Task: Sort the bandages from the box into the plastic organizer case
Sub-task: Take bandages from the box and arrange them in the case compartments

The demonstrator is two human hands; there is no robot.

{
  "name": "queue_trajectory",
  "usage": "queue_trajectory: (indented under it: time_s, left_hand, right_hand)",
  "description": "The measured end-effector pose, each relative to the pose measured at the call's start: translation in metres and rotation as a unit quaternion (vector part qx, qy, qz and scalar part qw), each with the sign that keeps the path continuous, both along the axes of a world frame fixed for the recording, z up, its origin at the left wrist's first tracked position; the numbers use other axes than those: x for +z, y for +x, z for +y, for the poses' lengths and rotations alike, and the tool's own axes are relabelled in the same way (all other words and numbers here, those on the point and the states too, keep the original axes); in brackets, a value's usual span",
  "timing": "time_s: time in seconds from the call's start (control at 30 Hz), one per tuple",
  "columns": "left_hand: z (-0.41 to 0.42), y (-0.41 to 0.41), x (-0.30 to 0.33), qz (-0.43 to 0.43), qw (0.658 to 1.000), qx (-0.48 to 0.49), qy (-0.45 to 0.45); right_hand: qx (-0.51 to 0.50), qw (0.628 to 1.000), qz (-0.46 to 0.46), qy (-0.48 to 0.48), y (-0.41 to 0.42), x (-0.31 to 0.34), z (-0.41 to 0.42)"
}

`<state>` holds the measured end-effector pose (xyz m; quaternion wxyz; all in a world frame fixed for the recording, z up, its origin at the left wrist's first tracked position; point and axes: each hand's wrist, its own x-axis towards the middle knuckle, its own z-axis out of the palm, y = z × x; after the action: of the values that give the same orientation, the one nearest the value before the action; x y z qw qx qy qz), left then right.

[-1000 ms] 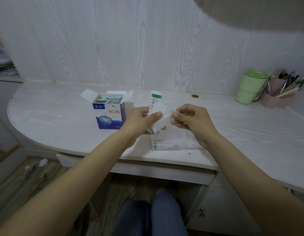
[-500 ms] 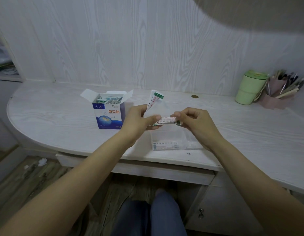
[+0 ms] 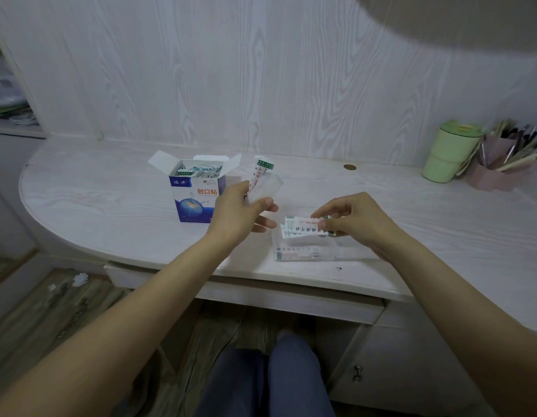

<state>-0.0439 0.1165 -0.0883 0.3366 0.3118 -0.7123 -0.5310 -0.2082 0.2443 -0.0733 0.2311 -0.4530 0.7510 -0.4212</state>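
Fingers of the right hand (image 3: pixel 356 219) pinch a small stack of wrapped bandages (image 3: pixel 303 230) by its right end, thumb below and fingertips curled over the top, so the stack lies level just above the clear plastic organizer case (image 3: pixel 300 254). Fingers of the left hand (image 3: pixel 238 210) are partly curled, with thumb and forefinger clamped on the lower end of another bandage strip (image 3: pixel 259 177) that stands nearly upright, together with a piece of clear plastic (image 3: pixel 268 186) whose nature I cannot tell; the lower fingers of that hand point loosely toward the case. Inside the case, along its near wall, a row of bandages (image 3: pixel 297 251) already lies flat. Left of the case and behind the left hand stands the open bandage box (image 3: pixel 196 195), blue and white, flaps raised, with more wrapped strips showing in its top. Both case and box sit on the pale wood-grain desk (image 3: pixel 110 200). Far right of the case, against the wall, stand a green cup (image 3: pixel 449 153) and, touching or just beside it, a pink pen holder (image 3: pixel 496 164) full of pens. A small coin-like disc (image 3: pixel 350 167) lies on the desk behind the case.
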Motion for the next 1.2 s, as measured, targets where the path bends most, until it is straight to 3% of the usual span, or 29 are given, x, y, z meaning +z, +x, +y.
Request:
queue_trajectory:
  time_s: [0.23,0.43,0.87,1.07,1.13,1.2]
  left_hand:
    - [0.001,0.0,-0.003,-0.005,1.0,0.005,-0.006]
    - [0.001,0.0,-0.004,-0.012,1.0,-0.022,-0.019]
    - [0.004,-0.003,-0.003,0.003,0.997,-0.074,0.003]
    - [0.005,-0.005,-0.002,-0.01,0.997,-0.076,0.001]
    - [0.006,-0.004,-0.001,-0.02,0.996,-0.09,0.012]
    - [0.008,-0.003,0.0,-0.028,0.992,-0.117,0.028]
  right_hand:
    - [0.051,0.984,0.154,0.077,0.011,-0.002,-0.012]
    - [0.075,0.942,0.285,0.16,0.02,-0.003,-0.023]
    - [0.172,0.851,0.457,0.191,0.02,0.005,-0.026]
    - [0.193,0.853,0.445,0.191,0.016,0.001,-0.029]
    - [0.179,0.904,0.356,0.154,0.013,0.005,-0.026]
    - [0.144,0.972,0.178,0.052,0.01,0.016,-0.018]
